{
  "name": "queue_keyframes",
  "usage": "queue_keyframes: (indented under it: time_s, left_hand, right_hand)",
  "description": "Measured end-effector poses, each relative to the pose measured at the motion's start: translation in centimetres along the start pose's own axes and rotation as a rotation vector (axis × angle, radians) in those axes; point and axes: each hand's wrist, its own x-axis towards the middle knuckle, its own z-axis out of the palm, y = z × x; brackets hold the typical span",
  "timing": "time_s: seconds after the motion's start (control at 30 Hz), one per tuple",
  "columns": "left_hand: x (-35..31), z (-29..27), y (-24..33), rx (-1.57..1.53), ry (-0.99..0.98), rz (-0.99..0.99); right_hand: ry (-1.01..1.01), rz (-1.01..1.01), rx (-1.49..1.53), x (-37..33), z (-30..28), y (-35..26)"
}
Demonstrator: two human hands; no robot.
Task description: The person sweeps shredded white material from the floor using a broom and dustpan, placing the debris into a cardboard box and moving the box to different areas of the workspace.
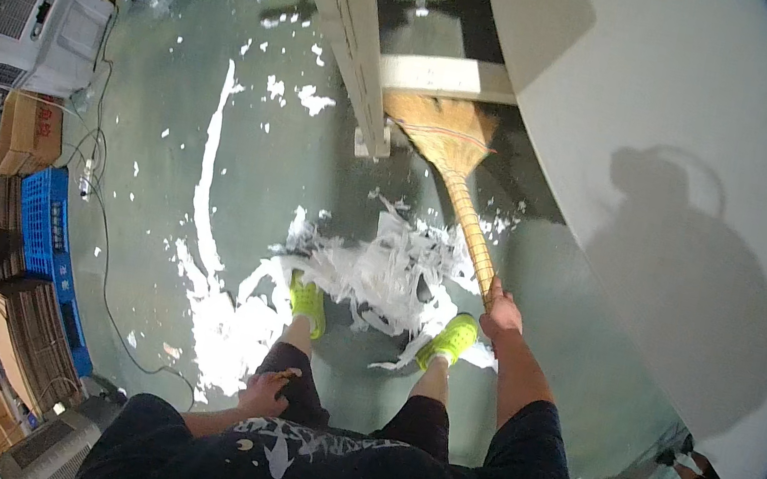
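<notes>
My right hand (501, 316) is closed around the handle of a straw broom (468, 221), ahead and to the right. The broom slants away, and its wide bristle head lies by a pale crossbar (446, 77) near the base of a metal frame. Close to my right thigh-level reach and in front of my feet lies a heap of white torn plastic film or paper scraps (389, 266). My left hand (262, 394) is held low by my left thigh, its fingers curled; a small brownish shape shows at the fingertips, too unclear to name.
A pale upright post (351, 41) stands ahead, and a large white panel (707, 243) slopes along the right. More white scraps (230, 336) lie left of my feet. Along the left are a black cable (107, 244), a blue pallet (46, 224), cardboard stacks (32, 338) and an air cooler (30, 18).
</notes>
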Motion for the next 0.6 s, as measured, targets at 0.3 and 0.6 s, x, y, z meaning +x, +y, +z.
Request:
queue_keyframes:
  time_s: [0.3,0.6]
  left_hand:
    - [0.2,-1.5,1.8,-0.071,-0.052,0.015]
    - [3.3,0.2,-0.6,-0.066,-0.004,0.190]
  right_hand:
    - [-0.087,0.226,-0.370,-1.9,-5.4,1.9]
    - [-0.168,0.403,-0.219,-16.9,-7.7,6.2]
